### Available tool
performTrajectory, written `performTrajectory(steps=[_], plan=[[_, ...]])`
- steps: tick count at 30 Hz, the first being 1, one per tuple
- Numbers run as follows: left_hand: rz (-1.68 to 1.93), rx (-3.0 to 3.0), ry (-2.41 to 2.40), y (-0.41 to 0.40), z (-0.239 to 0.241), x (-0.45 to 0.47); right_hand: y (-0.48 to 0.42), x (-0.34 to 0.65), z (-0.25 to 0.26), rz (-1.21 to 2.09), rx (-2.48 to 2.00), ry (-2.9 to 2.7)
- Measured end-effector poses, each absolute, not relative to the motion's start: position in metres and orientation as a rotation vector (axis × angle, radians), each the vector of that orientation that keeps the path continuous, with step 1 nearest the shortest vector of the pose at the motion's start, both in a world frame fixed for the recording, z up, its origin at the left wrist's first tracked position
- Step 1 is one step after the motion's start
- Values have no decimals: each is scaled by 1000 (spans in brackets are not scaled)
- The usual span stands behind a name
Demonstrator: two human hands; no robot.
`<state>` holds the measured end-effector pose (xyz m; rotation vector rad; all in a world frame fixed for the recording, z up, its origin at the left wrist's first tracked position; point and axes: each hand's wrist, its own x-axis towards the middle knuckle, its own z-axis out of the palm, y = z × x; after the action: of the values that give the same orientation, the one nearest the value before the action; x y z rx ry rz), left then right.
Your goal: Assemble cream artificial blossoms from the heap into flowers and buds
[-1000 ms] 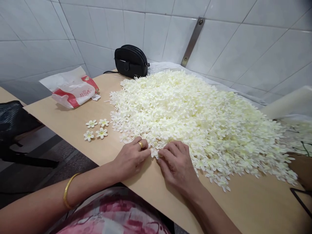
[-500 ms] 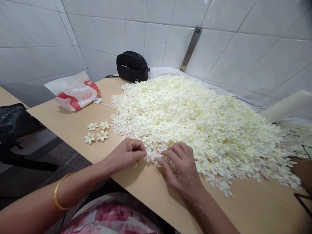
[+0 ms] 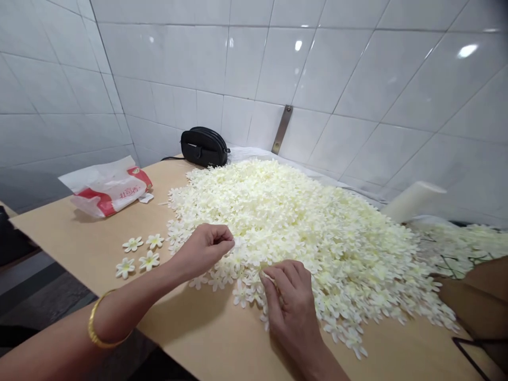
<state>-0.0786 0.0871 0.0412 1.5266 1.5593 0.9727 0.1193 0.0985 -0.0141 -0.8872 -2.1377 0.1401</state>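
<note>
A large heap of white artificial flowers (image 3: 286,211) with pale yellow centres spreads over the table. My left hand (image 3: 206,247) is raised over the heap's near left edge, thumb and fingertips pinched together; whatever they pinch is too small to make out. Lower and to the right, my right hand (image 3: 292,299) rests at the front edge of the heap with its fingers curled and the thumb against the index finger. Any flower inside that curl is hidden. Several single flowers (image 3: 149,260) lie face up in a small group left of my left forearm.
A white and red plastic bag (image 3: 115,193) lies at the table's left. Behind the heap, a black zip bag (image 3: 203,147) stands by the tiled wall. On the right are a whitish roll (image 3: 413,201) and a brown container or bag (image 3: 476,299). The wooden table (image 3: 190,323) has its edge near me.
My left hand has lifted away from the flowers at the near edge, and the hands are farther apart. The camera view has tilted up and shifted right.
</note>
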Motion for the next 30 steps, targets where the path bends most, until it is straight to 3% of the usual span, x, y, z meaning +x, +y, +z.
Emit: performTrajectory(steps=[7,13,18,24,30], plan=[[950,2213,1963,110,21,-75,111,127,-11,-18,-960,-1935],[1022,2309,2003,127,26,-80,122,134,-9,-51,-1073,-1842],[1030,2524,1823,128,26,-67,129,139,-12,-70,-1165,-1731],[680,2932,1448,114,-6,-50,137,145,-9,-85,-1304,-1558],[615,2922,1712,131,-23,-61,140,145,-17,-224,-1423,-1726]])
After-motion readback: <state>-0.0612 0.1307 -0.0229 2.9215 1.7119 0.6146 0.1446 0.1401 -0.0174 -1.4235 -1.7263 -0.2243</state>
